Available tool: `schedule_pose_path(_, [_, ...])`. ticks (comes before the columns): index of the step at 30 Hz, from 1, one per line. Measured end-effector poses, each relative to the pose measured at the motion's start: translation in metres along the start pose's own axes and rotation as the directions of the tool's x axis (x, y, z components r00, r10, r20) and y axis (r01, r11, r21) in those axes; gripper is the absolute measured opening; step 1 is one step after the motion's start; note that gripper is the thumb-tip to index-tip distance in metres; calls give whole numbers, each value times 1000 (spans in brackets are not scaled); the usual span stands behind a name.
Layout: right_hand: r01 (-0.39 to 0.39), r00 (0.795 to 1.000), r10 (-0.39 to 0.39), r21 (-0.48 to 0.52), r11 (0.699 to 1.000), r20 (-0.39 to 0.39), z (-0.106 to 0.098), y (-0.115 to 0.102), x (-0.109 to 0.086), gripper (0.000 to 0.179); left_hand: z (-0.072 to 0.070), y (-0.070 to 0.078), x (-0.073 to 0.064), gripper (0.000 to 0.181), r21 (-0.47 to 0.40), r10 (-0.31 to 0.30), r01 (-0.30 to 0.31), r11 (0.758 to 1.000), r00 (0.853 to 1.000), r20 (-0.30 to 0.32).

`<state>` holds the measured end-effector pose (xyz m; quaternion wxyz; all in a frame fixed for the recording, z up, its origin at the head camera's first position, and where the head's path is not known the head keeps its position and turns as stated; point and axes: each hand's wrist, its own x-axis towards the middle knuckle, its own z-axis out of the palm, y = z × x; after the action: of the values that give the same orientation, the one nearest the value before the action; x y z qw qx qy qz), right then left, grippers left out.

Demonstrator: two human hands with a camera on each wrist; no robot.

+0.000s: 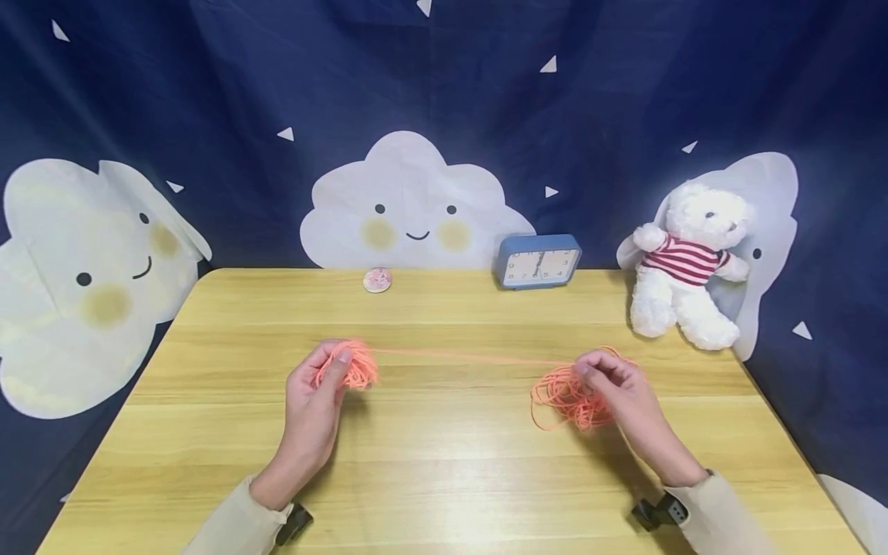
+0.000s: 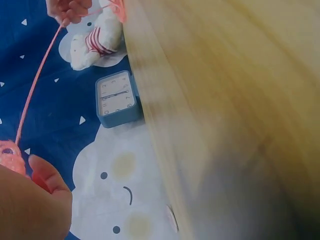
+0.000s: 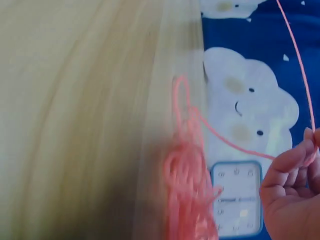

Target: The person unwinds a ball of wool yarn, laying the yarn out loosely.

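In the head view my left hand (image 1: pixel 314 401) grips a wound bundle of coral yarn (image 1: pixel 359 366) above the table, thumb across its near side. A single strand of yarn (image 1: pixel 458 355) runs taut from that bundle to my right hand (image 1: pixel 624 393), which pinches it between thumb and fingertips. Beneath the right hand a loose, tangled heap of yarn (image 1: pixel 565 397) lies on the table, partly hidden by the hand. In the right wrist view the strand passes through the pinch (image 3: pixel 295 175) and sags down to the heap (image 3: pixel 187 175). Only part of the left bundle (image 2: pixel 11 159) shows in the left wrist view.
Along the back edge of the wooden table (image 1: pixel 444 478) stand a blue clock (image 1: pixel 539 262) and a small round pink object (image 1: pixel 378 280). A white teddy bear (image 1: pixel 687 266) in a striped shirt sits at the back right. Dark blue cloth (image 1: pixel 444 85) with clouds hangs behind.
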<state>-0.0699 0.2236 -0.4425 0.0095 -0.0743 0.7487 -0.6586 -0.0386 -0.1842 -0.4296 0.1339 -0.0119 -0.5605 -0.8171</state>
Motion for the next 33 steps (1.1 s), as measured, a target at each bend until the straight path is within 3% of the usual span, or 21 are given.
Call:
schedule_pose_path(10, [48,983,-16,170,984,-185,-29,0,4,17,-1,0,2,18,-5,-17,18,1000,999,47])
schedule_pose_path(13, [66,975,-7,261,963,-222,-38,2,5,20,-1,0,3,21,1,-12,12,1000,999,38])
schedule_pose_path(16, [48,967,28,286,957,-255,-48,7,4,21,-1,1,4,22,12,-8,8,1000,1000,11])
schedule_pose_path(24, [-151,935,189,145,978,-299,-81,26,5,20,-1,5,5,17,24,-27,29,999,996,-79])
schedule_pose_path(29, [-285,929,280,16,959,-242,-100,36,6,22,0,6,4,16,35,-35,37,999,998,-57])
schedule_pose_path(33, [-342,933,321,-120,932,-162,-107,40,9,21,0,5,4,14,38,-35,36,999,999,-36])
